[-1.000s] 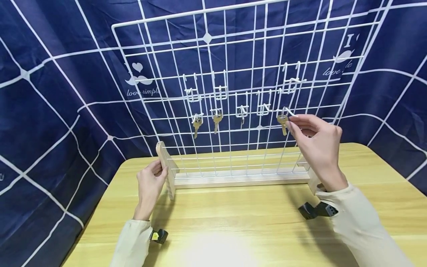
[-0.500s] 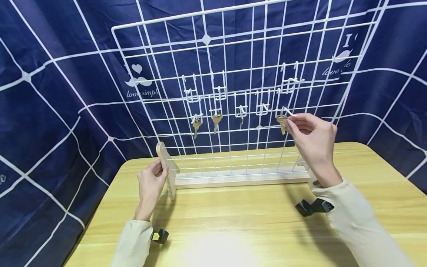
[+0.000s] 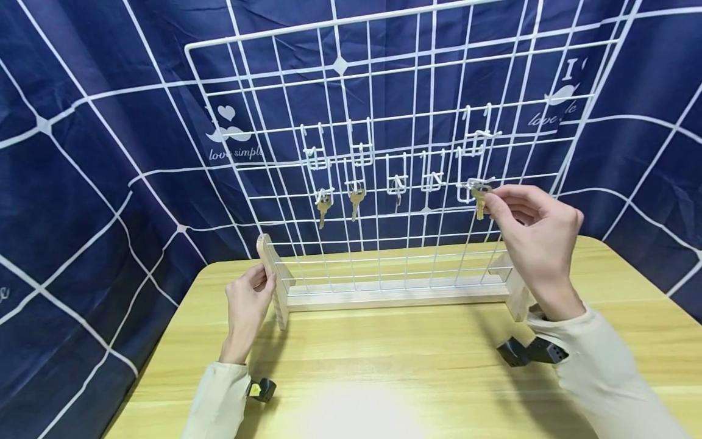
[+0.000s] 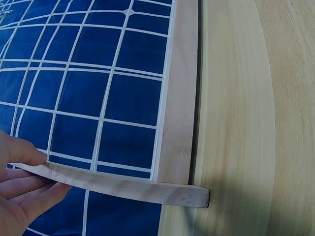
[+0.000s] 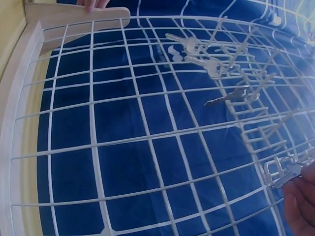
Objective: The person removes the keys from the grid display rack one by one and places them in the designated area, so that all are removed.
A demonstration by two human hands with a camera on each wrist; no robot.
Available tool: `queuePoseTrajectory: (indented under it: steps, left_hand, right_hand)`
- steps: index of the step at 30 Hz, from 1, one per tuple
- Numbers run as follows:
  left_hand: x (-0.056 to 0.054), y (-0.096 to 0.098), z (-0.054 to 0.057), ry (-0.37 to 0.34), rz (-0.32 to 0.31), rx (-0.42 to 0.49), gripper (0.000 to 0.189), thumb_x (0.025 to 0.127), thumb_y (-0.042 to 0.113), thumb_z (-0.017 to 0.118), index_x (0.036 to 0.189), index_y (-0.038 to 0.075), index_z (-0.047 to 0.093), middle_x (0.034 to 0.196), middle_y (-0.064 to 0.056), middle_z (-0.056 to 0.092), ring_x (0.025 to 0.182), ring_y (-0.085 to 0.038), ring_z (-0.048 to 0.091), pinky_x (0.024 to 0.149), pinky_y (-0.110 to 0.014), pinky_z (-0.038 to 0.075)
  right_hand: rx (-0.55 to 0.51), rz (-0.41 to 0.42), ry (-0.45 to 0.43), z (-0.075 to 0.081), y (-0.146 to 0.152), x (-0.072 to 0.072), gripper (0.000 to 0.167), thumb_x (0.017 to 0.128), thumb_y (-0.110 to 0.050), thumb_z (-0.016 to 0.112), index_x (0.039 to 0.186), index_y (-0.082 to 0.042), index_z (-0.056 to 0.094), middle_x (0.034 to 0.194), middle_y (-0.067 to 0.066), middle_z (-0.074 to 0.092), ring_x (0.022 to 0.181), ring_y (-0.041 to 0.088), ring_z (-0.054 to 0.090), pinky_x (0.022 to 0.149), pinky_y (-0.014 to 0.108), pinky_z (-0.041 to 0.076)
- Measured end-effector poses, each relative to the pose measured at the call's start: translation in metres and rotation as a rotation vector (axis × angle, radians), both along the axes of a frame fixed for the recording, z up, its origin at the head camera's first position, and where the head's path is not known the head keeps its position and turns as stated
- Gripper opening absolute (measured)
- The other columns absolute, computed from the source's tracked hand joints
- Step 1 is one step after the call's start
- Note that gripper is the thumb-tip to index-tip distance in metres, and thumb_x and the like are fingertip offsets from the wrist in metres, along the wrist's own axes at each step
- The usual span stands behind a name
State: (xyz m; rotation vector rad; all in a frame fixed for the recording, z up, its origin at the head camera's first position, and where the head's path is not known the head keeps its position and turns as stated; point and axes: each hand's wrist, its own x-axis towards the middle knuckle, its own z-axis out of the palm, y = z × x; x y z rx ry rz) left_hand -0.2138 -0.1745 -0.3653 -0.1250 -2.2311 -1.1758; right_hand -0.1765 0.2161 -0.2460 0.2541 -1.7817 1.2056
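In the head view my right hand (image 3: 540,241) pinches a brass-coloured key (image 3: 480,202) between thumb and index finger, at the outer end of a white wire hook (image 3: 465,194). Whether its ring still sits over the hook's prong, I cannot tell. The same key (image 5: 289,175) shows beside the fingers in the right wrist view. With thumb and fingers on either side, my left hand (image 3: 248,305) grips the wooden side post (image 3: 270,259) of the white wire grid rack (image 3: 384,256). The left wrist view shows that post (image 4: 123,189) from close by.
Other keys hang from hooks to the left: one key (image 3: 323,208), a second key (image 3: 356,200) and a third key (image 3: 398,194). Bare hooks include one hook (image 3: 433,180) and an upper hook (image 3: 477,140). A wooden table (image 3: 384,353) carries the rack; a blue curtain (image 3: 137,213) hangs behind.
My right hand has drawn the key to the right and outward along the hook, away from the grid. The left hand stays on the post.
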Motion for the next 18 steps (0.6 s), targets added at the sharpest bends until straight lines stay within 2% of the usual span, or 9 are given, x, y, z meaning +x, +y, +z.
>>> queuePoseTrajectory:
  steps: [6, 10, 14, 18]
  left_hand:
    - [0.000, -0.002, -0.001, -0.002, -0.001, -0.003, 0.027, 0.085, -0.005, 0.065, 0.109, -0.017, 0.063, 0.097, -0.030, 0.068, 0.085, -0.039, 0.070, 0.075, -0.044, 0.060]
    - [0.000, -0.002, -0.001, -0.007, 0.001, -0.005, 0.027, 0.085, -0.005, 0.064, 0.109, -0.017, 0.063, 0.097, -0.030, 0.068, 0.085, -0.039, 0.069, 0.076, -0.045, 0.060]
    - [0.000, -0.002, -0.001, -0.009, -0.009, 0.004, 0.027, 0.086, -0.005, 0.064, 0.110, -0.017, 0.063, 0.097, -0.030, 0.067, 0.086, -0.040, 0.069, 0.076, -0.044, 0.060]
    - [0.000, -0.001, -0.001, -0.015, -0.015, 0.014, 0.027, 0.086, -0.005, 0.064, 0.110, -0.017, 0.063, 0.097, -0.030, 0.067, 0.086, -0.040, 0.069, 0.076, -0.043, 0.060]
  right_hand:
    - [0.006, -0.007, -0.029, 0.005, -0.001, 0.005, 0.015, 0.083, -0.003, 0.073, 0.093, 0.008, 0.071, 0.077, -0.016, 0.069, 0.067, 0.000, 0.066, 0.063, 0.008, 0.054]
    - [0.028, -0.005, -0.052, 0.005, 0.000, 0.001, 0.014, 0.083, -0.004, 0.072, 0.093, 0.007, 0.072, 0.075, -0.017, 0.068, 0.066, -0.001, 0.066, 0.064, 0.007, 0.054]
    - [0.080, -0.030, -0.034, 0.003, 0.003, -0.004, 0.013, 0.084, -0.005, 0.073, 0.092, 0.005, 0.072, 0.075, -0.021, 0.066, 0.066, -0.005, 0.064, 0.064, 0.005, 0.052]
    - [0.137, -0.085, 0.001, 0.003, 0.006, -0.010, 0.013, 0.083, -0.006, 0.073, 0.092, 0.003, 0.073, 0.078, -0.008, 0.070, 0.067, -0.010, 0.061, 0.064, 0.003, 0.049]
